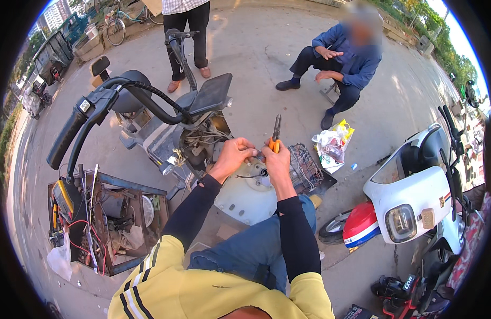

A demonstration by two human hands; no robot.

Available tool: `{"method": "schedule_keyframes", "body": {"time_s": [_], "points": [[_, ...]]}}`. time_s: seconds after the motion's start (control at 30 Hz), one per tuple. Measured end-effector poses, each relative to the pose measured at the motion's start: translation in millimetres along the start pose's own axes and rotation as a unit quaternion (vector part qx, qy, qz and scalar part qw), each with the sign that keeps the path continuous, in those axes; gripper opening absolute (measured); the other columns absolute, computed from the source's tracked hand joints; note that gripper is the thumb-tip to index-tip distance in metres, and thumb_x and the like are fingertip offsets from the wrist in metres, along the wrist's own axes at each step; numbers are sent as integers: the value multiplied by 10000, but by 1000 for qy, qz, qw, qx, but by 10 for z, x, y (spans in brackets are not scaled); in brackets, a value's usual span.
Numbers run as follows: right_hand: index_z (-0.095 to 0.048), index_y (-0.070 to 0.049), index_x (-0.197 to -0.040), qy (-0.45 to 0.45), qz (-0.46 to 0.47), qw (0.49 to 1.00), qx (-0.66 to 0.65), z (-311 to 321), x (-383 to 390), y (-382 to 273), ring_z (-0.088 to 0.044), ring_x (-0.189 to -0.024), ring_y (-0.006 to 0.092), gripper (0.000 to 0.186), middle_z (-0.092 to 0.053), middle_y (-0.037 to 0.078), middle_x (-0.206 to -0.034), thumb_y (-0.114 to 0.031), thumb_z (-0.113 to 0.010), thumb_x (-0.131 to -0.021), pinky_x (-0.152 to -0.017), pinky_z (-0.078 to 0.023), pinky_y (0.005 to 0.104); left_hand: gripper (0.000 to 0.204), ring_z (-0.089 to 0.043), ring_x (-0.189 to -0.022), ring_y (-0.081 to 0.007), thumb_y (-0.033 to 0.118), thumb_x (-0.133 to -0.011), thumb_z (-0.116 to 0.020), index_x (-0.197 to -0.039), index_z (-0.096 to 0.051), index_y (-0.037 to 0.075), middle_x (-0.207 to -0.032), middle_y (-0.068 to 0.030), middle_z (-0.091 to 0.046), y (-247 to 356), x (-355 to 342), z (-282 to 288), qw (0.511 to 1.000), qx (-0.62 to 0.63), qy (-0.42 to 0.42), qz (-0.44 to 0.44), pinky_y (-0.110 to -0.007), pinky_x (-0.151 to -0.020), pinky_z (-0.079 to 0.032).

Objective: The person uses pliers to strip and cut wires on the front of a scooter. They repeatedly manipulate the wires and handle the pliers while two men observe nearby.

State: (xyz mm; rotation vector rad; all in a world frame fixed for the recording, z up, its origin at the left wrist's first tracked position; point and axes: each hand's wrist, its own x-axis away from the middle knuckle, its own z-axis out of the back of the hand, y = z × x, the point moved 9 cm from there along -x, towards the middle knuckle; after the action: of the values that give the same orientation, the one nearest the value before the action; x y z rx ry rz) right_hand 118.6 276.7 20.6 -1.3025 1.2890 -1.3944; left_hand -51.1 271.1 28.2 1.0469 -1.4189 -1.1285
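My right hand [277,162] grips orange-handled pliers [276,137], jaws pointing up, just above the white front panel [245,196] of a scooter. My left hand [234,154] is closed on a thin black wire beside the pliers, at the opened head of the scooter, where loose wiring [200,139] shows. The two hands almost touch. The scooter's black handlebar [91,119] reaches out to the left. My forearms wear black sleeves under a yellow shirt.
A rusty open toolbox [110,220] with wires and a meter stands at the left. A wire basket [305,167] and a plastic bag [330,144] lie on the pavement. A white scooter [415,196] is parked at the right. One person sits ahead; another stands behind the scooter.
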Motion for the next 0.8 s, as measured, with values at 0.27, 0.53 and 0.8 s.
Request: {"method": "schedule_keyframes", "body": {"time_s": [0.27, 0.53, 0.8], "points": [[-633, -2, -1094, 11, -45, 992, -118, 54, 146, 16, -609, -676, 131, 194, -637, 45, -854, -17, -673, -904, -605, -509, 291, 127, -675, -735, -104, 26, -942, -765, -974, -649, -13, -879, -73, -742, 1, -12, -16, 999, -6, 9, -32, -251, -659, -532], [-619, 17, -1108, -3, -67, 975, -212, -5, 175, 80, -662, -710, 178, 195, -657, 79, -880, 12, -654, -916, -632, -539, 314, 159, -678, -842, -109, -6, -914, -783, -948, -629, 7, -979, -88, -750, -47, -5, 11, 998, 32, -8, -60, -265, -754, -547], [-611, 20, -1145, 1, -75, 977, -197, 23, 169, 93, -676, -754, 182, 226, -658, 86, -920, 18, -658, -924, -666, -572, 324, 213, -697, -993, -131, -49, -888, -784, -939, -593, 29, -1106, -109, -743, -28, 35, -4, 998, 7, -33, -62, -295, -887, -565]]}}
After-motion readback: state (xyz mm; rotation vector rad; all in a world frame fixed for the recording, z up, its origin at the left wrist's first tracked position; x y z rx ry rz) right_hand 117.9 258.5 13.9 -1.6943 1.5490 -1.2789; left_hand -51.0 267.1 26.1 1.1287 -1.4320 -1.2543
